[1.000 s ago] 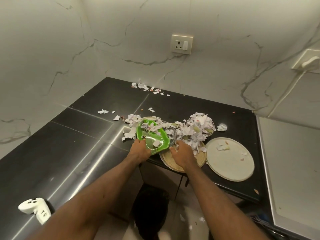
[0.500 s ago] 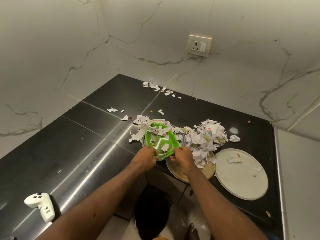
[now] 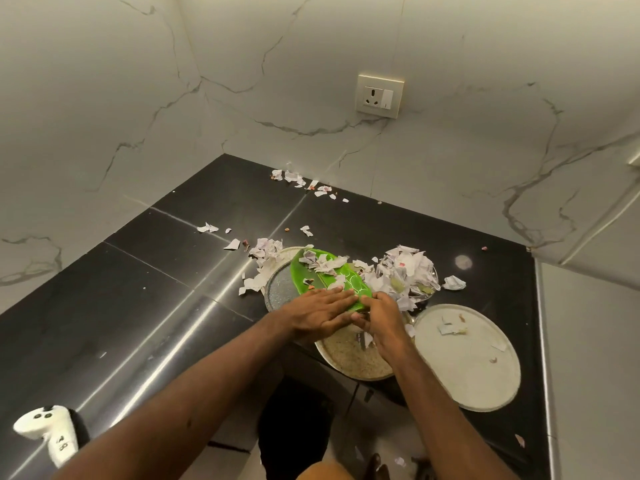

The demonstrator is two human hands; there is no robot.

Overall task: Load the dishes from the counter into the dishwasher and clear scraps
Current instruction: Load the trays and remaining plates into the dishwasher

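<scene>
A green plate [image 3: 325,277] with paper scraps on it is tilted up over a grey plate [image 3: 278,285] near the counter's front edge. My right hand [image 3: 384,320] grips the green plate's near right rim with curled fingers. My left hand [image 3: 317,313] lies across the plate's near edge with its fingers straight. A speckled tan plate [image 3: 349,356] sits partly under both hands. To its right lies a white round plate [image 3: 478,375] with a few scraps. A heap of torn paper scraps [image 3: 405,271] covers a dish behind my right hand.
The black counter [image 3: 156,289] holds loose scraps at the back by the marble wall [image 3: 298,178]. A white controller [image 3: 48,431] stands at the front left. A dark bin [image 3: 294,427] sits on the floor below the counter edge. A wall socket [image 3: 380,95] is above.
The green plate has tipped up from lying flat. My left hand left the plate's left rim and now lies flat along its near edge. My right hand stays on the rim.
</scene>
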